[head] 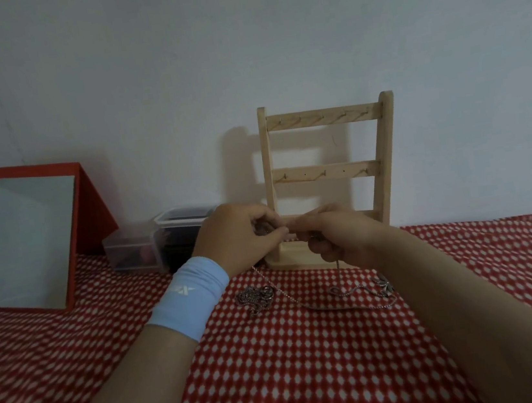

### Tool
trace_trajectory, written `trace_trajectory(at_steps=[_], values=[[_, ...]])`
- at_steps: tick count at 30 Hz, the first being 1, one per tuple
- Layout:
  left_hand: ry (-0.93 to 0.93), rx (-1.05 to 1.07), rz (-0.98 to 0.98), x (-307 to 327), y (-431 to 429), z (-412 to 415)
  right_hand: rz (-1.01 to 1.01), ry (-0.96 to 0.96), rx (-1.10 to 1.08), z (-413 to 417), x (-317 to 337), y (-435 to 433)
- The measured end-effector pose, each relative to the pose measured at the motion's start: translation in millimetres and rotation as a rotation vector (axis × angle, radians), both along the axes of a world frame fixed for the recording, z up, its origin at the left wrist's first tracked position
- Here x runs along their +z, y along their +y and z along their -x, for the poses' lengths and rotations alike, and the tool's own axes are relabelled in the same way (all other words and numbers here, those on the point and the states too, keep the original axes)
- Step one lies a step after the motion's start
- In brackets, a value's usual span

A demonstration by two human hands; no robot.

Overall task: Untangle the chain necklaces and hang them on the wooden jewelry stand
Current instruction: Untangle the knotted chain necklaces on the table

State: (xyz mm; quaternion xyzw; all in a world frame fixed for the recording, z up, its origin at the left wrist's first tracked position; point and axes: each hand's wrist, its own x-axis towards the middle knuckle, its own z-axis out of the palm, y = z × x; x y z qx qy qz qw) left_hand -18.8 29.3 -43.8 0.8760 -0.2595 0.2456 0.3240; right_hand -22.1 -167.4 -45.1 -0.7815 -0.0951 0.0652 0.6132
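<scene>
Boxes (162, 245) hold dark, unclear items; left hand (239, 238) and right hand (337, 236) pinch chain (268, 278).

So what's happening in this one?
A person's left hand and right hand are pinching a thin chain necklace together, just in front of the wooden jewelry stand. More tangled chains lie on the red patterned cloth. The stand's hooks are all bare.

A red cloth (296, 366) with white dots, a pale wooden stand (328, 172), a light-blue wristband (189, 299), seemingly silver chains (257, 299).
</scene>
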Motion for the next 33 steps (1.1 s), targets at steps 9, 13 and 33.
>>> trace_trajectory(at_steps=[9, 13, 33], values=[[-0.038, 0.104, -0.024, 0, -10, 7, -0.011, -0.046, -0.084, 0, -2, 9], [-0.009, 0.075, 0.048, -3, -11, 5, -0.021, -0.07, -0.084, 1, -3, 9], [0.12, -0.072, 0.191, 0, -3, 3, 0.113, -0.428, -0.087, 3, 8, -4]])
